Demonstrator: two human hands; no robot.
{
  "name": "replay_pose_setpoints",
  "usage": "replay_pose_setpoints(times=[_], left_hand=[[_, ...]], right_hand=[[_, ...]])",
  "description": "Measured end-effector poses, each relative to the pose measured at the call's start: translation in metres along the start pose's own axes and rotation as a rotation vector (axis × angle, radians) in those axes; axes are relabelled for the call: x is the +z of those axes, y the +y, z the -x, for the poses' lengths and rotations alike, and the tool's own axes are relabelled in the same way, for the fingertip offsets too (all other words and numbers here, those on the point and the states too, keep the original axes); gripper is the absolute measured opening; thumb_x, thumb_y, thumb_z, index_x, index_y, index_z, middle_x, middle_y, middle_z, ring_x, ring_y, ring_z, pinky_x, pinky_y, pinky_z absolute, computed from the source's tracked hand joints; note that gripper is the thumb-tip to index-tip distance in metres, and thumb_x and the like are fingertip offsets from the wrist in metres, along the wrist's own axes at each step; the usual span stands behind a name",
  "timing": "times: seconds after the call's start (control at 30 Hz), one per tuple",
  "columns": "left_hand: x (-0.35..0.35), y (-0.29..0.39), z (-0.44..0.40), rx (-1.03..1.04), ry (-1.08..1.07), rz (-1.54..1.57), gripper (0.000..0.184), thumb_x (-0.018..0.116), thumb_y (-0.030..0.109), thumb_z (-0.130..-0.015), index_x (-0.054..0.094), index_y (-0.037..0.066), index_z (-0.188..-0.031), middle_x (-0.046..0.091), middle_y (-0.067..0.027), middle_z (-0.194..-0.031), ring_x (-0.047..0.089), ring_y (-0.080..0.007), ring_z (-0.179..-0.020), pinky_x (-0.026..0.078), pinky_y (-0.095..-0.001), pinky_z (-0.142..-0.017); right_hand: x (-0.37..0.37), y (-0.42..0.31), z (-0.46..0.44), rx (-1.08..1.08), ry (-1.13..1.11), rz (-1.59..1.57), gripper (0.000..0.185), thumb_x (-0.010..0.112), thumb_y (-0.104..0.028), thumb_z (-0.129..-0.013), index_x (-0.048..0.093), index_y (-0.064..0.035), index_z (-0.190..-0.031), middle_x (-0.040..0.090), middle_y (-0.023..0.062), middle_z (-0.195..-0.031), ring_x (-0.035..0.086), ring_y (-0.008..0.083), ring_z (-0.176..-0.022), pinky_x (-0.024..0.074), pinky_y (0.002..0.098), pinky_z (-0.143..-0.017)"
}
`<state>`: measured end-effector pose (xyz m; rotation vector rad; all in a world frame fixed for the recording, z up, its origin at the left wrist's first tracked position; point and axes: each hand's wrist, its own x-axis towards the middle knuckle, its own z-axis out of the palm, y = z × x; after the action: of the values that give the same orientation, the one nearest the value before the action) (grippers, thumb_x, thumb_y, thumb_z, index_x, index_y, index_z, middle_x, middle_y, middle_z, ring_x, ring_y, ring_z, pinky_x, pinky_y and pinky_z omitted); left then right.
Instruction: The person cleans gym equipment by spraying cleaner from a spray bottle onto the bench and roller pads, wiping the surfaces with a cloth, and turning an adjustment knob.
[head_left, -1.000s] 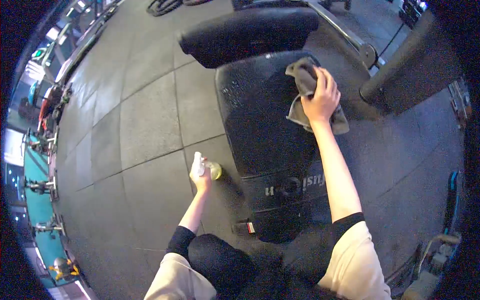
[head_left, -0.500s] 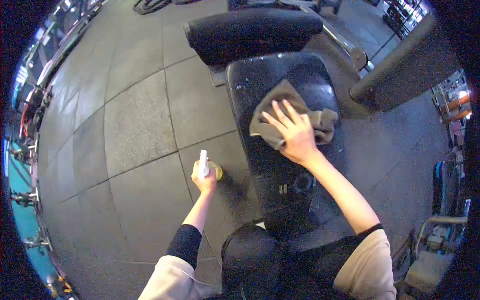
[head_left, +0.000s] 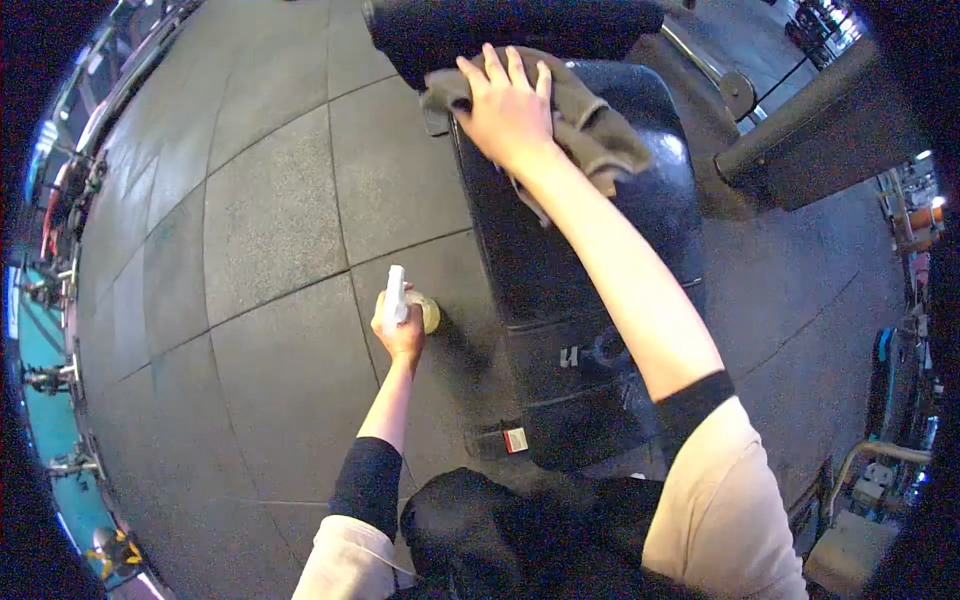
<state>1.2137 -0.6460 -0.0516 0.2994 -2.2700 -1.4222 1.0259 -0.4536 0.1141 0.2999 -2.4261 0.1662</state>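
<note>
My right hand lies flat with spread fingers on a grey-brown cloth, pressing it over the upper left edge of a black padded seat. The cloth is crumpled, and part of it trails right across the pad. Low on the left, my left hand is wrapped round the neck of a spray bottle with a white trigger head. Yellowish liquid shows in its body. The bottle is held above the floor, beside the seat.
A black roller-shaped pad stands beyond the seat's far end. To the right is another thick dark pad near a metal bar. Dark rubber tiles cover the floor. Gym equipment lines both sides.
My right hand has slid the cloth up and left, from the middle of the seat to its far left edge. The left hand still grips the spray bottle. The view has shifted slightly.
</note>
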Motion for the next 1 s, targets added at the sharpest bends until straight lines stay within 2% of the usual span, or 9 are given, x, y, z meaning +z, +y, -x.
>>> replay_pose_setpoints(times=[0.1,0.2,0.3,0.47,0.53,0.67,0.8,0.9,1.0], left_hand=[[0.0,-0.001,-0.002,0.09,0.012,-0.047,0.028,0.052,0.008,-0.066,0.063,0.007,-0.092,0.064,-0.0081,-0.085,0.063,-0.0217,-0.078,0.047,-0.0308,-0.073],[-0.002,-0.011,0.003,0.048,0.008,-0.103,0.028,0.052,0.009,-0.067,0.064,0.007,-0.092,0.065,-0.0085,-0.086,0.062,-0.0214,-0.077,0.047,-0.0312,-0.074],[-0.007,0.006,0.004,-0.092,-0.134,-0.046,0.044,0.05,0.007,-0.075,0.05,0.006,-0.119,0.059,-0.0065,-0.108,0.052,-0.019,-0.104,0.036,-0.0311,-0.094],[-0.004,-0.016,0.002,-0.005,-0.11,-0.174,0.037,0.047,0.004,-0.075,0.054,0.0,-0.111,0.059,-0.0084,-0.106,0.052,-0.0208,-0.105,0.037,-0.0335,-0.095],[-0.004,-0.018,-0.001,-0.009,-0.178,-0.138,0.034,0.046,0.003,-0.074,0.056,0.0,-0.107,0.059,-0.0091,-0.105,0.051,-0.0207,-0.106,0.037,-0.034,-0.095],[-0.001,-0.005,0.004,-0.035,-0.087,-0.002,0.03,0.044,0.002,-0.072,0.06,0.002,-0.098,0.06,-0.0077,-0.099,0.052,-0.0203,-0.102,0.037,-0.0325,-0.092],[0.004,-0.009,0.002,0.037,0.032,-0.006,0.033,0.05,0.002,-0.065,0.064,0.002,-0.095,0.066,-0.0054,-0.091,0.061,-0.0151,-0.084,0.046,-0.0284,-0.077],[0.003,-0.011,0.002,0.072,0.029,-0.017,0.033,0.052,0.004,-0.063,0.064,0.005,-0.094,0.065,-0.0062,-0.088,0.062,-0.0181,-0.08,0.047,-0.0287,-0.075],[0.002,-0.001,0.001,0.03,0.015,-0.033,0.033,0.051,0.004,-0.064,0.064,0.005,-0.094,0.065,-0.006,-0.088,0.062,-0.0185,-0.079,0.047,-0.0295,-0.075]], right_hand=[[0.001,0.001,-0.022,0.122,-0.078,-0.03,0.046,0.054,-0.051,-0.078,0.054,-0.0261,-0.117,0.05,0.0036,-0.127,0.042,0.0243,-0.121,0.0203,0.0577,-0.099],[-0.007,0.021,-0.004,-0.007,0.011,-0.053,0.048,0.06,-0.048,-0.075,0.053,-0.029,-0.119,0.048,0.002,-0.129,0.042,0.0231,-0.121,0.0263,0.0539,-0.099],[-0.026,0.075,0.009,-0.041,-0.005,-0.004,0.051,0.06,-0.047,-0.076,0.048,-0.0334,-0.123,0.045,-0.0001,-0.132,0.037,0.0212,-0.126,0.0251,0.0522,-0.102],[-0.039,0.17,0.028,0.234,0.004,0.207,0.053,0.051,-0.059,-0.078,0.046,-0.037,-0.126,0.041,0.005,-0.136,0.035,0.0275,-0.127,0.0272,0.0501,-0.101],[-0.041,0.181,0.022,0.703,-0.11,-0.133,0.059,0.046,-0.065,-0.076,0.046,-0.0335,-0.127,0.042,0.0117,-0.133,0.042,0.032,-0.121,0.033,0.0461,-0.098],[-0.045,0.173,0.008,0.846,-0.174,-0.17,0.066,0.037,-0.065,-0.079,0.049,-0.0185,-0.124,0.051,0.0188,-0.122,0.047,0.0357,-0.115,0.0379,0.0446,-0.094],[-0.006,0.165,0.016,0.449,0.088,0.053,0.068,0.032,-0.058,-0.086,0.049,-0.0029,-0.121,0.049,0.0231,-0.122,0.045,0.0368,-0.115,0.035,0.0458,-0.097],[-0.038,0.078,0.015,0.036,0.205,-0.133,0.039,0.05,-0.043,-0.082,0.06,-0.0089,-0.099,0.056,0.0127,-0.099,0.052,0.0328,-0.095,0.0397,0.0481,-0.084],[-0.024,-0.012,0.029,-0.174,0.013,-0.188,0.037,0.058,-0.033,-0.075,0.06,-0.0143,-0.106,0.049,0.0105,-0.126,0.039,0.0333,-0.122,0.0246,0.0528,-0.102]])
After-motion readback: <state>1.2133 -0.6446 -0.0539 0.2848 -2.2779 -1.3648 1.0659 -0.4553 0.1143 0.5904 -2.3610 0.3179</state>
